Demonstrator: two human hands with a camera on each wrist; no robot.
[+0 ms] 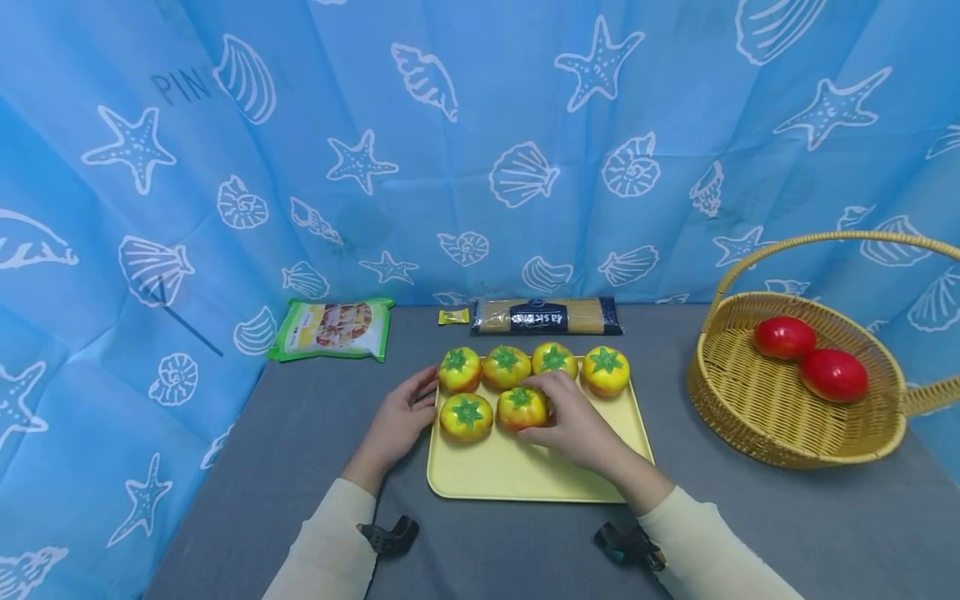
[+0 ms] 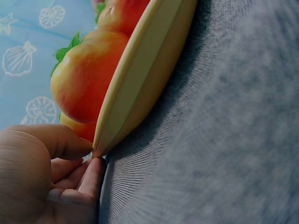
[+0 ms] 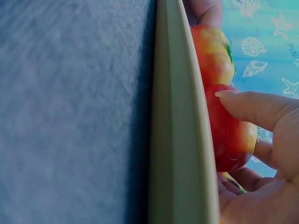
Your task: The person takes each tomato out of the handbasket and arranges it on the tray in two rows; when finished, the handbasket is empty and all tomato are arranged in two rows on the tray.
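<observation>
A pale yellow tray point(image 1: 517, 479) bears several yellow-red tomatoes with green star-shaped tops. Its left rim is pinched between the thumb and fingers of my left hand point(image 1: 401, 417); the left wrist view shows the thumb point(image 2: 70, 142) right at that rim. My right hand point(image 1: 573, 421) grips a tomato point(image 1: 520, 408) in the front row, thumb on the near side and fingers over the far side. Left of it sits another tomato point(image 1: 466, 417). Behind them the back row runs from a tomato point(image 1: 459, 369) at the left to one point(image 1: 606, 372) at the right.
At the right stands a wicker basket point(image 1: 757, 437) with a tall handle, holding two red oval fruits point(image 1: 832, 375). A green-edged food packet point(image 1: 330, 329), a small yellow wrapped sweet point(image 1: 453, 317) and a spaghetti pack point(image 1: 545, 317) lie along the back, before a blue curtain point(image 1: 480, 167).
</observation>
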